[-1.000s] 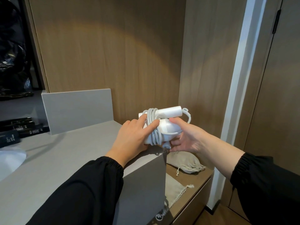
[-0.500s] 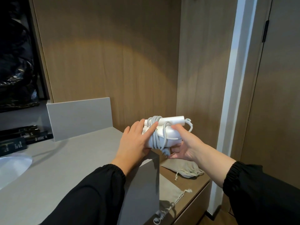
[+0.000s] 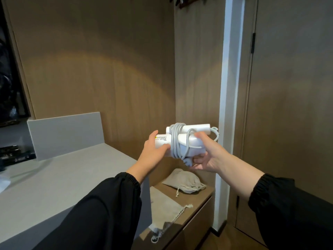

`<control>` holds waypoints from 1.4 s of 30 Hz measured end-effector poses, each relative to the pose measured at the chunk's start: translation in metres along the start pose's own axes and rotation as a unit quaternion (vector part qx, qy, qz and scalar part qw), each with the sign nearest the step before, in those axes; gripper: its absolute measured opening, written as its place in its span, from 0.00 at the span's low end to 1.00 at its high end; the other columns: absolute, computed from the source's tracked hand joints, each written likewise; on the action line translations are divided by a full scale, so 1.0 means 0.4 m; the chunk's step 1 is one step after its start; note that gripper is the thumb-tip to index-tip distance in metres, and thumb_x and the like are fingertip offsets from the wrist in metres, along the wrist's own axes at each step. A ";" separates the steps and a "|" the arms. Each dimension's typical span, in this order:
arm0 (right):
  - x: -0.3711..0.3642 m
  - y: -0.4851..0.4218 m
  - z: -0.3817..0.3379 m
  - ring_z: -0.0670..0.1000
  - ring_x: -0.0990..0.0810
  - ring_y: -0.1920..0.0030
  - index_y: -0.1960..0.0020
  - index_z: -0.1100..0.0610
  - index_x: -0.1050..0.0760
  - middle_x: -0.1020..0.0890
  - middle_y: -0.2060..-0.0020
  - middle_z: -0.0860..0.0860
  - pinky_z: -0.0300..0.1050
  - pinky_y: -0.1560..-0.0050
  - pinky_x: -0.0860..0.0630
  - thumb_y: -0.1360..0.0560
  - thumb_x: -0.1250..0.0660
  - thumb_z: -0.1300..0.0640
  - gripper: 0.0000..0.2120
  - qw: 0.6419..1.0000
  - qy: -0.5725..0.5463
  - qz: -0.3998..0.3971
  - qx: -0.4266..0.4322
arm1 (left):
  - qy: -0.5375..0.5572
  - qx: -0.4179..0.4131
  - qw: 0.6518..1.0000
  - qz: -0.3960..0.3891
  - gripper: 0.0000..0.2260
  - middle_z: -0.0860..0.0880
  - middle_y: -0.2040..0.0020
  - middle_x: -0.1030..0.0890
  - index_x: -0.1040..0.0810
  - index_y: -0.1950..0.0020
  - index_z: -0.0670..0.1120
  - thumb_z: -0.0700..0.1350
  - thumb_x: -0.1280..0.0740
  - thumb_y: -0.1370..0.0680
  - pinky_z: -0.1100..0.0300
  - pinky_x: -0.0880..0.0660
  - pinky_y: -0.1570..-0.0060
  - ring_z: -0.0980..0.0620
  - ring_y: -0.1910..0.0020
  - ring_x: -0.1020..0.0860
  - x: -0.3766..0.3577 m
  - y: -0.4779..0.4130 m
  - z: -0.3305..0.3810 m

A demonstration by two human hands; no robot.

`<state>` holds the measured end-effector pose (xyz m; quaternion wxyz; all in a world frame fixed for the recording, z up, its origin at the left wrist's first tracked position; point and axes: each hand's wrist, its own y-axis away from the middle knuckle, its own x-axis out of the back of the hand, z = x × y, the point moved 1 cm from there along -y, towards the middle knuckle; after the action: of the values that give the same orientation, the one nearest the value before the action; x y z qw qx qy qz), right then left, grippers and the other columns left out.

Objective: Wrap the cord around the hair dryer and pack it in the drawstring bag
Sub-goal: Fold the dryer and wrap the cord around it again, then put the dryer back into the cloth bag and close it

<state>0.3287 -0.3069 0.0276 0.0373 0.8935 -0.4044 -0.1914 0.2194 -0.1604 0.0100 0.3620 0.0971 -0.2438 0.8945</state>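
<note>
This is looking like a hotel room's dressing corner: wood panelling is lining the walls, a grey countertop is running along the left, hangers are peeking in overhead, a door is standing right, and a drawstring bag is lying on a low wooden drawer unit.

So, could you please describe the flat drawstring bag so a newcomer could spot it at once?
Find the grey counter; at its right end, lower down, is a wooden ledge. Two beige cloth bags lie there. Yours is the flat bag nearest the camera, against the counter's side, not the plump bag behind it.
</note>
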 end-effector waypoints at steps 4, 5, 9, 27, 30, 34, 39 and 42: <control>0.058 0.008 -0.004 0.65 0.22 0.47 0.51 0.58 0.29 0.22 0.49 0.62 0.64 0.40 0.26 0.27 0.31 0.48 0.15 1.000 -0.012 0.022 0.002 | 0.003 0.002 1.000 0.001 0.29 0.46 0.30 0.34 0.44 0.24 0.53 0.50 0.35 0.22 0.60 0.31 0.46 0.49 0.39 0.28 -0.056 0.006 0.016; 0.070 0.005 -0.003 0.65 0.22 0.45 0.50 0.58 0.29 0.22 0.48 0.63 0.64 0.39 0.27 0.27 0.31 0.47 0.16 1.000 -0.011 0.022 0.002 | -0.001 -0.001 1.000 0.004 0.28 0.46 0.31 0.33 0.43 0.25 0.53 0.50 0.35 0.22 0.61 0.31 0.46 0.49 0.40 0.28 -0.066 0.009 0.016; 0.102 -0.002 0.008 0.63 0.21 0.52 0.53 0.59 0.30 0.21 0.54 0.62 0.62 0.40 0.26 0.25 0.32 0.49 0.13 1.000 -0.010 0.022 0.004 | -0.016 -0.011 1.000 0.024 0.27 0.47 0.33 0.30 0.41 0.26 0.52 0.51 0.35 0.22 0.61 0.30 0.47 0.50 0.42 0.27 -0.101 0.019 0.002; 0.240 -0.370 0.394 0.59 0.18 0.49 0.41 0.52 0.25 0.18 0.47 0.56 0.57 0.54 0.20 0.27 0.31 0.47 0.17 0.991 -0.036 0.112 -0.057 | 0.012 0.132 0.991 0.027 0.28 0.55 0.42 0.29 0.40 0.26 0.49 0.43 0.32 0.23 0.61 0.30 0.45 0.54 0.43 0.27 -0.324 -0.034 -0.426; 0.252 -0.425 0.488 0.58 0.18 0.48 0.40 0.52 0.25 0.17 0.47 0.55 0.58 0.49 0.20 0.27 0.31 0.47 0.18 0.986 -0.058 0.142 -0.069 | 0.021 0.169 0.985 0.011 0.25 0.53 0.39 0.27 0.39 0.27 0.50 0.42 0.35 0.22 0.60 0.30 0.47 0.53 0.42 0.26 -0.359 -0.033 -0.535; 0.283 -0.490 0.602 0.55 0.18 0.51 0.39 0.51 0.24 0.17 0.48 0.53 0.59 0.45 0.22 0.26 0.31 0.48 0.17 0.975 -0.107 0.178 -0.081 | -0.048 0.262 0.963 -0.031 0.25 0.47 0.30 0.31 0.39 0.26 0.51 0.41 0.37 0.21 0.52 0.28 0.37 0.48 0.35 0.29 -0.398 -0.025 -0.695; 0.336 -0.553 0.703 0.54 0.18 0.54 0.48 0.49 0.24 0.17 0.49 0.52 0.61 0.43 0.24 0.25 0.32 0.50 0.08 0.958 -0.138 0.225 -0.109 | -0.183 0.317 0.927 -0.086 0.21 0.46 0.30 0.31 0.33 0.28 0.48 0.41 0.37 0.22 0.55 0.29 0.38 0.46 0.34 0.29 -0.437 -0.014 -0.870; 0.359 -0.587 0.720 0.57 0.19 0.48 0.50 0.48 0.25 0.18 0.48 0.53 0.61 0.42 0.24 0.25 0.32 0.50 0.05 0.953 -0.149 0.235 -0.119 | -0.267 0.326 0.899 -0.122 0.21 0.44 0.33 0.27 0.32 0.29 0.47 0.41 0.37 0.22 0.54 0.27 0.39 0.44 0.37 0.27 -0.463 -0.013 -0.944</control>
<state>0.4740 -0.2301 -0.3352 0.1263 0.7236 -0.5783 -0.3551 0.3574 -0.0770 -0.3786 0.3376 0.4740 -0.0124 0.8131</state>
